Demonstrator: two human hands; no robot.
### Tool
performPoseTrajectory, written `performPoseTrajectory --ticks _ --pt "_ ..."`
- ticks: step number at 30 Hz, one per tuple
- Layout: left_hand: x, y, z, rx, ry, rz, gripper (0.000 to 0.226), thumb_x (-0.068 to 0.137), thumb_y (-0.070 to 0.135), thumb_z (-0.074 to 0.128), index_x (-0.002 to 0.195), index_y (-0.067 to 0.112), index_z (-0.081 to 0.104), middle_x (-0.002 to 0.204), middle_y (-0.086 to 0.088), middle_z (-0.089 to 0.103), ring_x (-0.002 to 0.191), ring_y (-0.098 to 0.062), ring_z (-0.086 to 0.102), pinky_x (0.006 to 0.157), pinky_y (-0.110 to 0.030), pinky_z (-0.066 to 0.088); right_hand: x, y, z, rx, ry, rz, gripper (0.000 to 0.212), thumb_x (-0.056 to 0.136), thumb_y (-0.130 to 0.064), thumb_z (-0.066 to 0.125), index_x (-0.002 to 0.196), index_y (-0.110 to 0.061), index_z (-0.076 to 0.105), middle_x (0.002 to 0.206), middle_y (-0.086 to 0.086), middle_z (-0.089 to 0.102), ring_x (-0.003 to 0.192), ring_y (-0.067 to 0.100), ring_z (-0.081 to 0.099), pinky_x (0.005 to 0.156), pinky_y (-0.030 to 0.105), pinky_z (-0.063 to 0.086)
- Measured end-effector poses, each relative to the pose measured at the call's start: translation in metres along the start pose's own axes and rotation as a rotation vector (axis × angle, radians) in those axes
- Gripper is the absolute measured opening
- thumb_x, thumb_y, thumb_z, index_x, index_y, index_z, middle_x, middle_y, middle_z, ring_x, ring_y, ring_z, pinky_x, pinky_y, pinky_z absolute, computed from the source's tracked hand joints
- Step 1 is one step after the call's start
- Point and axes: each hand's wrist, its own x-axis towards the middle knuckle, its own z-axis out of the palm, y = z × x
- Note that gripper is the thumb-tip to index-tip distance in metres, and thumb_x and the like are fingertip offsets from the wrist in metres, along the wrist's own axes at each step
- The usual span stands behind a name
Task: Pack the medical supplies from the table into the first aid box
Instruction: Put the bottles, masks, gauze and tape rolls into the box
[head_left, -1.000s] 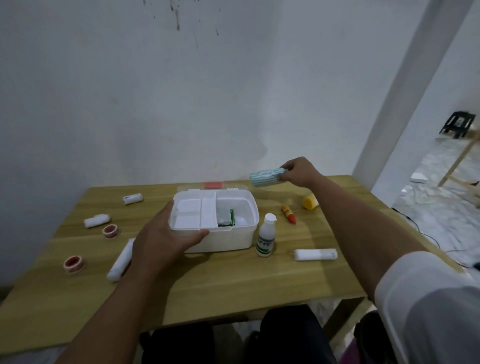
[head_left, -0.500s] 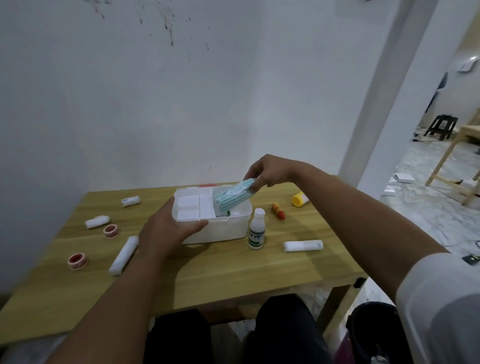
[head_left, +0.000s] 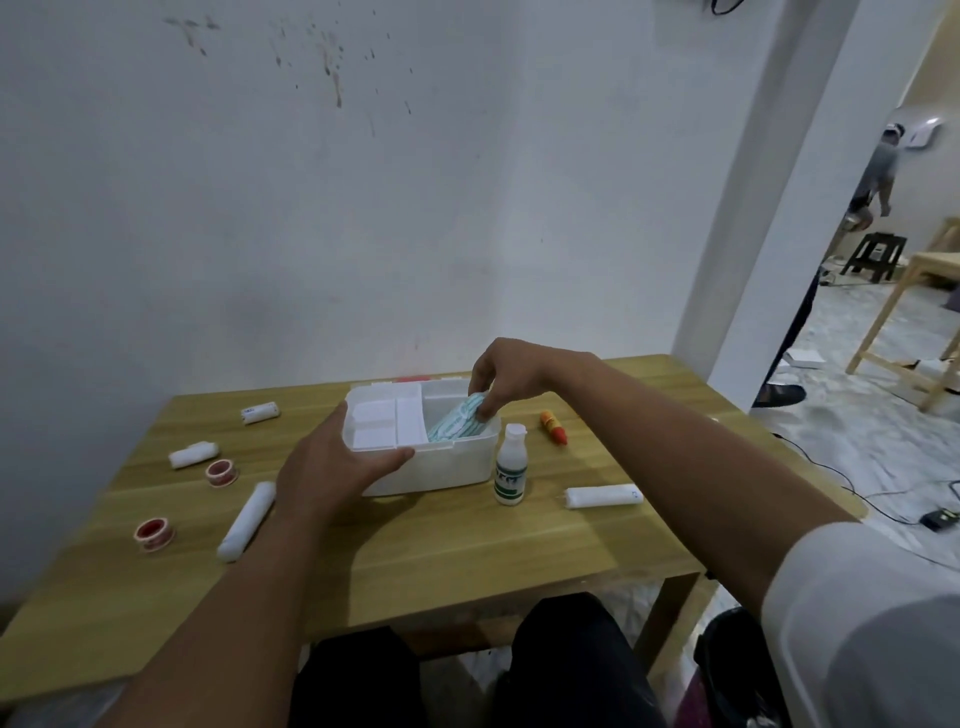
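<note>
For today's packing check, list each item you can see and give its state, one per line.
First aid box: open, steadied by left hand.
Striped pack: in the box, under right hand.
White bottle: upright, capped, unpacked.
Red tape rolls: flat on table, unpacked.

— What did the wooden table carry?
— A white first aid box at centre. At three o'clock of it stood a white bottle, with a bandage roll and a red-orange tube beyond.
— And at nine o'clock?
— Three white rolls and two red tape spools.
</note>
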Motion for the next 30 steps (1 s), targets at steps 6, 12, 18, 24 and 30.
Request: performPoseTrajectory --ticks 6,12,18,24,30 --pt "-0.001 0.002 0.001 -0.005 0.008 -0.004 0.108 0.064 0.075 0.08 0.154 0.03 0.04 0.15 0.001 0.055 0.133 -0.027 0.052 0.09 -0.041 0.051 0.005 -0.011 0.018 -0.115 0.053 -0.037 0.037 0.073 -0.043 0.089 0.107 -0.032 0.078 0.107 -0.015 0.075 0.105 0.011 0.066 0.093 0.042 0.041" --pt "0.001 0.0 0.001 0.007 -0.018 0.004 0.105 0.064 0.077 0.078 0.152 0.034 0.04 0.148 0.001 0.056 0.13 -0.026 0.054 0.083 -0.036 0.05 0.014 -0.022 0.035 -0.006 0.001 -0.111 0.037 0.079 -0.022 0.088 0.114 -0.016 0.08 0.109 -0.001 0.078 0.098 0.015 0.071 0.08 0.024 0.056" --pt "0.001 0.0 0.001 0.017 -0.009 -0.006 0.108 0.063 0.078 0.078 0.153 0.033 0.039 0.149 0.0 0.055 0.131 -0.027 0.053 0.089 -0.041 0.052 0.023 -0.02 0.047 0.066 -0.009 -0.072 0.027 0.079 -0.021 0.088 0.105 -0.015 0.082 0.1 -0.003 0.079 0.094 0.019 0.075 0.088 0.038 0.063" --pt "-0.001 0.001 -0.002 -0.001 0.002 0.02 0.101 0.063 0.077 0.078 0.149 0.037 0.042 0.143 0.004 0.06 0.125 -0.023 0.057 0.077 -0.033 0.048 0.029 -0.026 0.056 0.095 -0.012 -0.079 0.028 0.08 -0.017 0.086 0.107 -0.014 0.079 0.099 -0.004 0.075 0.092 0.014 0.07 0.079 0.026 0.059" --pt "-0.004 0.007 -0.003 0.01 0.017 0.013 0.102 0.067 0.07 0.082 0.152 0.031 0.042 0.146 0.001 0.058 0.129 -0.026 0.054 0.082 -0.034 0.045 0.04 -0.036 0.061 0.067 -0.011 -0.083 0.016 0.078 -0.014 0.086 0.092 -0.012 0.079 0.084 -0.005 0.071 0.077 0.011 0.064 0.079 0.032 0.059"
